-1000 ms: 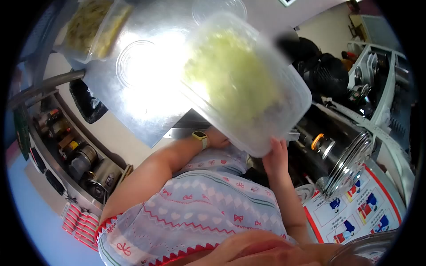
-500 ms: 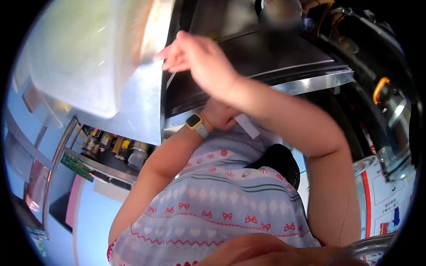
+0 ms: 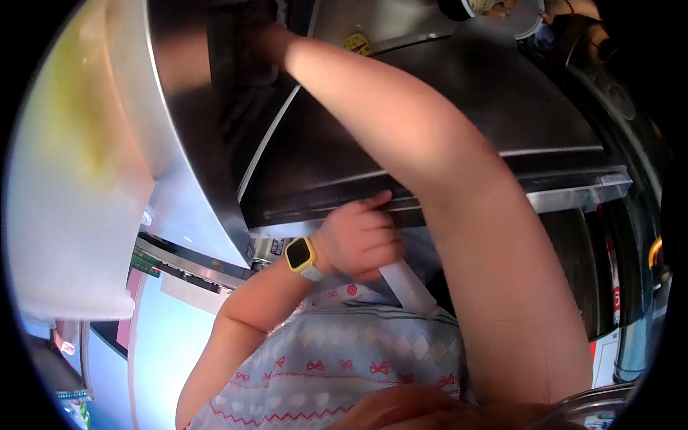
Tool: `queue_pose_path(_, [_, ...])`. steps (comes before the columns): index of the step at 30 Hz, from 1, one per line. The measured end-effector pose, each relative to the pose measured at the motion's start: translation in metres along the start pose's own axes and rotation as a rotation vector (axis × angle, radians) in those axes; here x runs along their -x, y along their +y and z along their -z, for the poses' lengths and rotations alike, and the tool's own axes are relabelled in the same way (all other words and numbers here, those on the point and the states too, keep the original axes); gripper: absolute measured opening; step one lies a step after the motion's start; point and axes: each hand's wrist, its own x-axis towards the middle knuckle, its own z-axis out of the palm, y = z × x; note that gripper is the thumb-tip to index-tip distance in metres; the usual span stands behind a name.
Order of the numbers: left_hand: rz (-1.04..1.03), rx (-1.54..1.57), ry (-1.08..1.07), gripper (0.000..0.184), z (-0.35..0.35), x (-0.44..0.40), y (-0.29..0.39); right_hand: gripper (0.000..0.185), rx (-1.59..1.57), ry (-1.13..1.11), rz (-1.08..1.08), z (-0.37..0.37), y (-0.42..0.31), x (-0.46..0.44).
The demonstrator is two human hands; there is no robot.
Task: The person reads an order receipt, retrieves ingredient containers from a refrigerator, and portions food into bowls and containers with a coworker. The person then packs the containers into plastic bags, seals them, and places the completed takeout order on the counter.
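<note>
My left hand [image 3: 362, 240], with a yellow-cased watch [image 3: 299, 254] at its wrist, is closed in front of my body. A flat white strip [image 3: 408, 288] sticks out from under its fingers; I cannot make out what it belongs to. Along the dark counter's front edge [image 3: 401, 208] lies the thumb side of this hand. My right arm crosses over the dark counter, and my right hand [image 3: 265, 43] reaches into shadow beside a stainless steel panel [image 3: 190, 154]. Its fingers are dark and blurred, so what they touch is hidden.
A whitish translucent container [image 3: 72, 229] with something yellow-green stands close at left. At the top right is a white bowl [image 3: 527, 25] with food, with part of another person's hand [image 3: 584, 8] near it. A glossy black appliance [image 3: 616, 93] curves along the right.
My right hand has moved farther up and left, from bright light into the shadow past the steel panel. My left hand and the white strip now show more fully.
</note>
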Motion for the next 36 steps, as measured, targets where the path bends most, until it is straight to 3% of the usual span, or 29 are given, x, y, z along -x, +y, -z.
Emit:
queue_pose_path(1, [-0.015,0.027,0.003,0.022,-0.002,0.002,-0.002,0.036,-0.269,-0.023,-0.235,0.002,-0.014,-0.008])
queue_pose_path(4, [-0.037,0.001,0.046,0.024,-0.007,0.007,-0.006,0.033,-0.37,-0.001,-0.32,-0.011,-0.039,-0.027])
queue_pose_path(9, [0.057,-0.023,0.111,0.017,-0.013,0.008,-0.003,0.03,-0.254,0.017,-0.199,-0.045,-0.055,-0.051])
queue_pose_path(12, [0.075,-0.084,0.045,0.016,-0.018,0.013,-0.003,0.03,0.102,-0.012,0.038,-0.061,-0.053,-0.067])
queue_pose_path(16, [0.041,-0.108,0.097,0.018,-0.021,0.021,-0.005,0.048,-0.946,-0.046,-0.713,-0.038,-0.069,-0.079])
queue_pose_path(18, [0.032,-0.11,0.015,0.019,-0.016,0.022,-0.008,0.053,-1.222,-0.043,-0.9,-0.068,-0.068,-0.099])
queue_pose_path(21, [-0.005,-0.12,0.033,0.02,-0.015,0.024,-0.01,0.042,-0.556,0.049,-0.619,-0.043,-0.065,-0.072])
queue_pose_path(23, [-0.016,-0.057,-0.007,0.02,-0.02,0.032,-0.012,0.036,-0.312,0.1,-0.558,-0.039,-0.068,-0.063])
queue_pose_path(25, [-0.009,0.015,-0.055,0.02,-0.022,0.033,-0.012,0.04,-0.529,0.082,-0.62,-0.035,-0.059,-0.069])
queue_pose_path(28, [0.068,-0.058,0.133,0.019,-0.02,0.023,-0.006,0.047,-0.907,0.013,-0.717,-0.025,-0.055,-0.066])
queue_pose_path(29, [0.07,-0.062,0.091,0.018,-0.014,0.021,-0.006,0.05,-1.065,-0.034,-0.749,-0.02,-0.055,-0.062])
queue_pose_path(30, [0.066,-0.064,0.072,0.017,-0.011,0.017,-0.008,0.05,-1.055,-0.035,-0.751,-0.015,-0.058,-0.056])
queue_pose_path(32, [0.07,-0.044,0.088,0.016,-0.007,0.007,-0.01,0.048,-1.063,0.225,-0.786,0.001,-0.064,-0.041])
queue_pose_path(36, [0.095,-0.071,0.165,0.017,-0.007,-0.002,-0.01,0.048,-1.037,0.04,-0.837,0.029,-0.054,-0.003])
